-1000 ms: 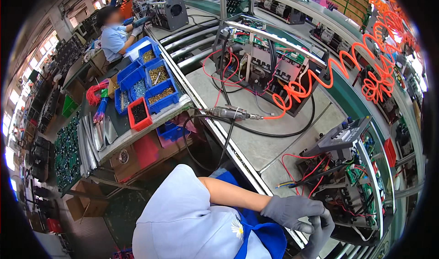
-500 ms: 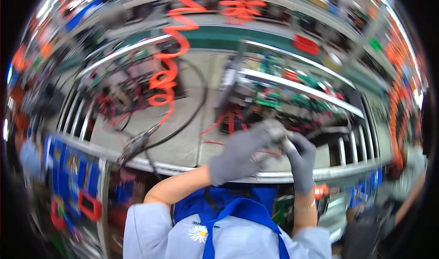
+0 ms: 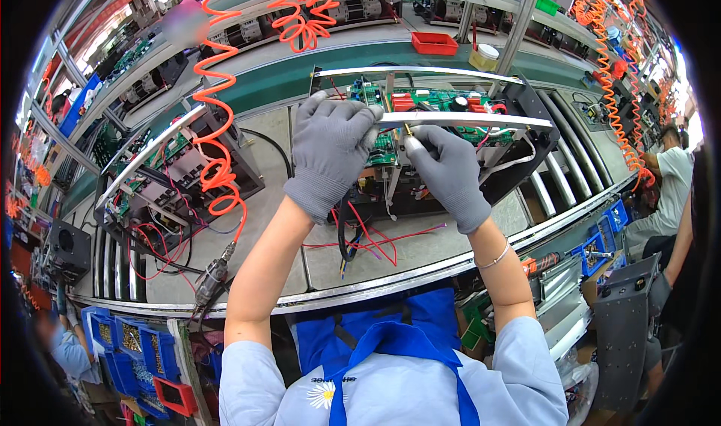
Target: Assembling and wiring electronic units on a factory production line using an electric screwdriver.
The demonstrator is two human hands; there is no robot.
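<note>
My left hand point(image 3: 330, 144), in a grey glove, is closed over the left end of a silver metal bar point(image 3: 466, 119) on an open-topped chassis. Pinched in my gloved right hand point(image 3: 451, 174) is a short pale cylinder with a brass-coloured tip point(image 3: 410, 140). That tip points up and sits close under the bar. Below and behind the bar, green circuit boards point(image 3: 481, 134) with red parts fill the black chassis point(image 3: 537, 142). Loose red wires point(image 3: 390, 242) hang from its near side onto the bench. My left fingers hide the chassis's near left corner.
A second open chassis point(image 3: 169, 170) stands at left. An orange coiled hose point(image 3: 218, 95) drops to an air screwdriver point(image 3: 212, 282) at the bench edge. Metal rollers point(image 3: 567, 170) lie at right. Beyond stands a red tray point(image 3: 434, 43). Blue parts bins point(image 3: 131, 351) sit lower left. A person point(image 3: 661, 189) is at right.
My view has swung right and sharpened from blur. Both hands, low in front of the chassis before, are now up at its silver bar, spread wider apart.
</note>
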